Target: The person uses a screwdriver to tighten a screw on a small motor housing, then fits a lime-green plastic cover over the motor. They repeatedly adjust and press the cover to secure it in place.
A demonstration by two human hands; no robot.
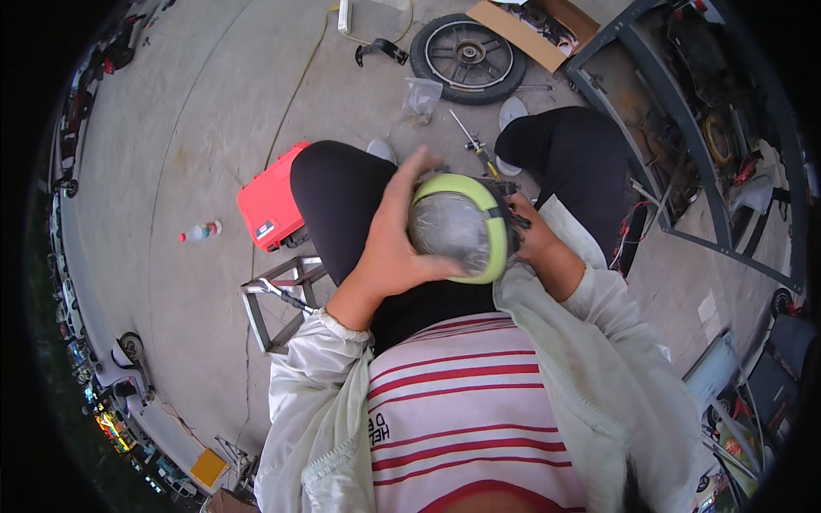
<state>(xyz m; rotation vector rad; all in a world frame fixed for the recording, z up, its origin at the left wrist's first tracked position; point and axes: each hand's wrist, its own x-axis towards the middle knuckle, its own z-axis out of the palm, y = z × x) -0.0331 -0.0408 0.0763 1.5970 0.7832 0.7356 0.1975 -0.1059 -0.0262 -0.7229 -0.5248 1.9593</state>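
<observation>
In front of my lap is a round headlight (451, 229) with a lime-green rim. Its domed face looks wrapped in clear, wrinkled film, and black parts show on its right side. My left hand (389, 235) curves around the left side, thumb across the lower rim; its upper fingers are raised and smeared by motion. On the right, my right hand (532, 229) grips the black parts behind the rim, with some of its fingers hidden. Yellow-handled pliers (487, 161) and a thin metal tool (462, 126) lie on the ground just beyond the headlight.
A wheel with tyre (469, 56), a plastic bag (421, 101) and a cardboard box (534, 34) lie ahead. To my left are a red toolbox (269, 201), a bottle (201, 231) and a metal frame stool (265, 316). A grey metal rack (684, 111) stands at right.
</observation>
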